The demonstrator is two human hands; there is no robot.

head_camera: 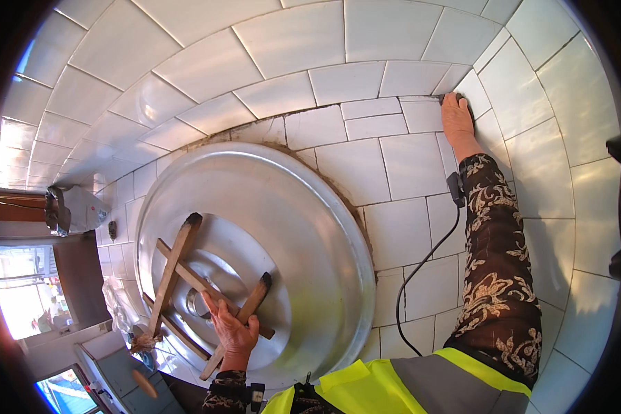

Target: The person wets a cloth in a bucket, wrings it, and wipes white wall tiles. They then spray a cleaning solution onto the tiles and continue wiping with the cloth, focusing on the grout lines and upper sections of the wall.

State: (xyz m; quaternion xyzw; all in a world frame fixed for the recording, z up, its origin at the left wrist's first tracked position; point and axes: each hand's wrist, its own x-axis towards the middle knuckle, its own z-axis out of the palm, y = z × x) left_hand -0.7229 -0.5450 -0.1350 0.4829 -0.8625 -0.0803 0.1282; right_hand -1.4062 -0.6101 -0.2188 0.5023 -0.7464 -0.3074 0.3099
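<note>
My right hand (456,123) presses a dark pad or cloth (469,109) into the corner where the tiled worktop meets the walls. The fingers cover much of that pad, so its exact kind is unclear. Lower left, my left hand (233,328) grips a wooden frame (173,271) of crossed bars, its thumb beside one short bar and its fingers over the crossbar. Some bar ends are charred black. This frame lies on a large round aluminium lid (323,248), which is set into the white tiled worktop (401,227).
Tiled walls (295,36) rise at the back and right. A black cable (411,274) runs from a small device at my right sleeve. A silvery bag (75,209), clear plastic (116,305), a blue-grey cabinet (129,378) and a window (28,290) are at left.
</note>
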